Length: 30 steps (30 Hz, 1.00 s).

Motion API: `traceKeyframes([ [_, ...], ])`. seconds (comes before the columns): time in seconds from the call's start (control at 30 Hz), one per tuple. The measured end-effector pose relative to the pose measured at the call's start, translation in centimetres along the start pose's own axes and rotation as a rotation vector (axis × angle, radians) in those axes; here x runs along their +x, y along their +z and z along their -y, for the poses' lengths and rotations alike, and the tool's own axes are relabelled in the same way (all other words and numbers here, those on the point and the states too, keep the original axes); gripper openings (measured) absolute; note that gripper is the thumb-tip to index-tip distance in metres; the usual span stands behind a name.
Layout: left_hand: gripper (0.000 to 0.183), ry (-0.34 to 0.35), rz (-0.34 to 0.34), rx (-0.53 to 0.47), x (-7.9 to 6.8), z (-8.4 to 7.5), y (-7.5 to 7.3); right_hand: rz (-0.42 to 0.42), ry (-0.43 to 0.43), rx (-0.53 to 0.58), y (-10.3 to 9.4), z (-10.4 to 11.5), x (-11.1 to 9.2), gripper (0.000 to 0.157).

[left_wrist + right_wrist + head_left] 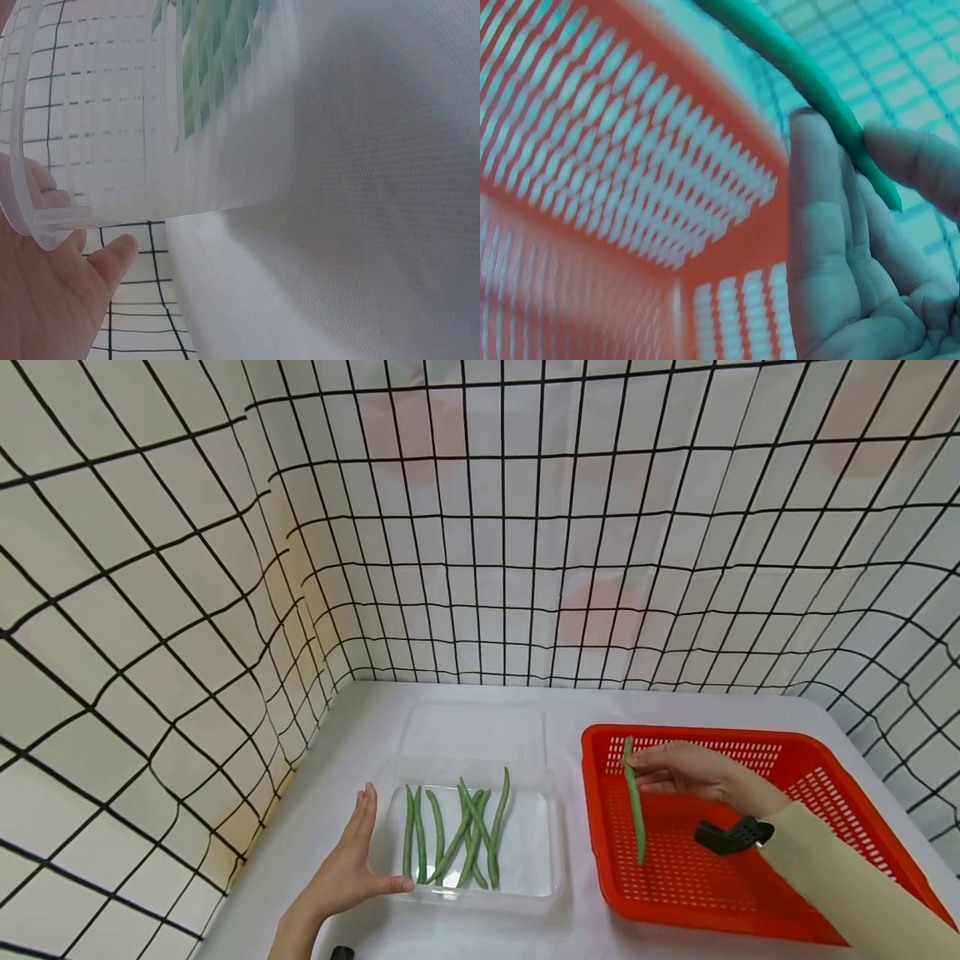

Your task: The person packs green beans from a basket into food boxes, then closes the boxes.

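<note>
One long green bean (637, 814) is pinched between the thumb and fingers of my right hand (686, 770), above the red basket (592, 827). The right wrist view shows that green bean (795, 64) slanting between the thumb and fingertips. At the left, my left hand (348, 864) rests with straight fingers and spread thumb against the left side of a clear plastic container (557, 860). Several green beans (420, 835) lie inside it, some crossing each other. From the left wrist, the container's wall (112, 150) appears close up, with the hand (52, 277) at its rim.
Behind the container lies a flat clear lid (472, 727) on the white table (337, 743). Black netting (502, 543) over white sheeting encloses the back and sides. The basket has slotted walls and stands at the right.
</note>
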<state>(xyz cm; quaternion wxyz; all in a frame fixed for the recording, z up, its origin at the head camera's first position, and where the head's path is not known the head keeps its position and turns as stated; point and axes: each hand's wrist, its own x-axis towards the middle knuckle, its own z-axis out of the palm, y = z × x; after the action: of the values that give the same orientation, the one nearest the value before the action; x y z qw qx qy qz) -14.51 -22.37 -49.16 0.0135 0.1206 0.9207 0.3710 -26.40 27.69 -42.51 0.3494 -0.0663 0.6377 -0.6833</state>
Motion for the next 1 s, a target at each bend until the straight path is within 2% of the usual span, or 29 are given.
traceKeyframes([
  [0.27,0.138,0.0,0.003,0.008,-0.1,0.1,-0.1,-0.028,-0.044,0.02,5.8,1.9,4.0,0.017],
  [0.43,0.137,0.001,0.004,0.003,0.0,0.2,-0.1,-0.09,-0.026,-0.014,9.7,2.2,7.0,0.02],
  [0.57,0.138,0.002,0.009,-0.007,0.0,0.2,0.0,-0.1,0.009,-0.046,12.3,1.6,8.9,0.026],
  [0.8,0.139,0.007,0.004,-0.01,0.1,0.1,0.0,-0.115,0.076,-0.114,14.7,0.0,10.9,0.022],
  [1.0,0.139,0.014,0.002,0.001,0.0,0.1,0.0,-0.155,0.119,-0.141,15.1,-0.9,11.0,0.025],
])
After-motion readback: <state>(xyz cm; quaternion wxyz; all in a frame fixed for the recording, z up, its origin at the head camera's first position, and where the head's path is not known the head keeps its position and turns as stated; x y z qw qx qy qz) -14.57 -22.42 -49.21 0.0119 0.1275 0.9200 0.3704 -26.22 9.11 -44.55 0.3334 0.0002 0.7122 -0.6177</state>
